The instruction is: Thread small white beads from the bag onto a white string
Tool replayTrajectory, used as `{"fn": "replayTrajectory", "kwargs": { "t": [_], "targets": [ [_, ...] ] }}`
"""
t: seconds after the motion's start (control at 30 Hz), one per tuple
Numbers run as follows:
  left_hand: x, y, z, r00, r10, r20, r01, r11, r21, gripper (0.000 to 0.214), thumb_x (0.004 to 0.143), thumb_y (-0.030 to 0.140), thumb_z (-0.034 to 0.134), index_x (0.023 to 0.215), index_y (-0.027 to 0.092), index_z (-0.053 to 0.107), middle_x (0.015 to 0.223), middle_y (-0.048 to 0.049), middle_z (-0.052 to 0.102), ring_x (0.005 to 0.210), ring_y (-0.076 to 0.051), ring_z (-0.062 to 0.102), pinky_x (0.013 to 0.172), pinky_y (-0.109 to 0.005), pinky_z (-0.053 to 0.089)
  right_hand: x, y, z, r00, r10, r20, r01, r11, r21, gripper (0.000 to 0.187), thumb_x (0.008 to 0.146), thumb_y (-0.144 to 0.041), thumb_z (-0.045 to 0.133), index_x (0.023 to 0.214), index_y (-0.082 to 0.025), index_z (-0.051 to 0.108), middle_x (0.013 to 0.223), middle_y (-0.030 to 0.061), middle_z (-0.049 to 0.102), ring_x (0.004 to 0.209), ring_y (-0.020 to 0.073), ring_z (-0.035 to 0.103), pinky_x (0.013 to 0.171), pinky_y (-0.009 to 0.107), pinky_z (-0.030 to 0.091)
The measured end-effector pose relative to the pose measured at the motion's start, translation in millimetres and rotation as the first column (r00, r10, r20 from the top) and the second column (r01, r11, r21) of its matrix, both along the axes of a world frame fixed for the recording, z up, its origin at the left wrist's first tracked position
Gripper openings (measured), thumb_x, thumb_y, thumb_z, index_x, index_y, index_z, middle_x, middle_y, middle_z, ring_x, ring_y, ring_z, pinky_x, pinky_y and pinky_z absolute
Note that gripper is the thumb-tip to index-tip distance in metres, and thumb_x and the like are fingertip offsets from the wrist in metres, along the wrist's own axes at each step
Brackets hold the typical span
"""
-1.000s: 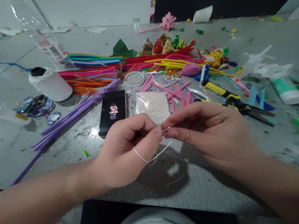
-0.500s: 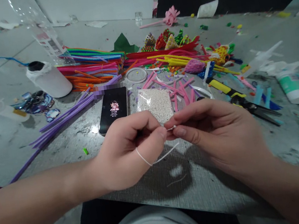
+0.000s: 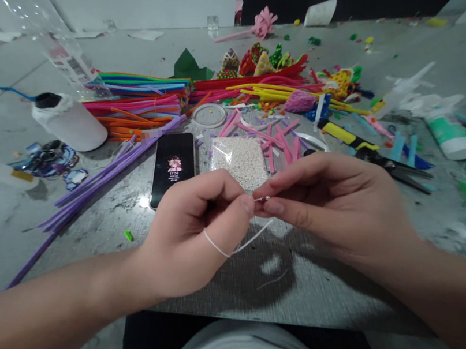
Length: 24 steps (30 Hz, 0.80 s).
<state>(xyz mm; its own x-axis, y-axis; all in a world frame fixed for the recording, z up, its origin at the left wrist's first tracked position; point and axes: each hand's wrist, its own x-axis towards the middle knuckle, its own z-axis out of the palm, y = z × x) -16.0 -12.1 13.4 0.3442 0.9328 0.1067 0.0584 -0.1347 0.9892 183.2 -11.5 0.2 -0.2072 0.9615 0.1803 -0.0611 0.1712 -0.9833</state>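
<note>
My left hand (image 3: pixel 202 234) pinches a thin white cord (image 3: pixel 255 237) between thumb and forefinger. The cord loops over the thumb, and its loose end sticks out to the right below the fingers. At the fingertips of my right hand (image 3: pixel 329 206) is a small pearly bead (image 3: pixel 267 198), held between thumb and forefinger. A short bit of cord spans from the left fingertips to the bead; whether it passes through the hole is too small to tell. Just behind the hands lies a clear bag of white beads (image 3: pixel 239 159), its lower edge partly hidden by my fingers.
A phone (image 3: pixel 173 169) lies left of the bag. Purple pipe cleaners (image 3: pixel 86 187) stretch to the left, beside a white thread spool (image 3: pixel 72 122). Black-and-yellow scissors (image 3: pixel 377 159) and a green-labelled bottle (image 3: pixel 452 130) are on the right. Pink strips (image 3: pixel 283 143) lie behind the bag.
Both hands keep the same pinch, with the bead and cord nearly unmoved between them. The whole view has shifted slightly, so everything appears a little further left.
</note>
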Motion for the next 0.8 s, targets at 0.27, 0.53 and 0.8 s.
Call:
{"fn": "replayTrajectory", "kwargs": {
  "t": [0.27,0.53,0.8],
  "targets": [
    [-2.6,-1.8,-0.1,0.999,-0.042,0.026,0.042,0.999,-0.018,0.029,0.095,0.022,0.061,0.067,0.018,0.053,0.058,0.0037,0.045,0.051,-0.008,0.036,0.044,-0.022,0.028,-1.1,-0.7,4.1,0.993,-0.054,0.104,0.045,0.995,0.095,0.022,0.077,-0.018,0.09,0.091,-0.032,0.08,0.088,-0.0036,0.081,0.077,0.0157,0.079,0.07,0.025,0.07],
    [-2.9,-2.6,-0.6,0.994,-0.098,0.043,0.098,0.995,-0.003,0.029,0.099,0.022,0.059,0.071,0.018,0.052,0.06,0.0046,0.044,0.053,-0.007,0.034,0.045,-0.023,0.026,1.4,-2.1,3.6,0.975,-0.093,0.201,0.058,0.984,0.171,0.02,0.08,-0.023,0.088,0.094,-0.034,0.08,0.09,-0.0016,0.081,0.076,0.0183,0.079,0.067,0.029,0.07],
    [-3.8,-1.7,-3.5,0.994,-0.1,0.039,0.099,0.995,0.031,0.028,0.098,0.019,0.058,0.071,0.018,0.052,0.06,0.0047,0.043,0.053,-0.007,0.034,0.045,-0.022,0.027,2.1,-4.4,4.8,0.964,-0.105,0.246,0.048,0.973,0.225,0.022,0.08,-0.019,0.088,0.094,-0.033,0.079,0.089,-0.0039,0.081,0.075,0.0149,0.079,0.068,0.022,0.069]
  ]
}}
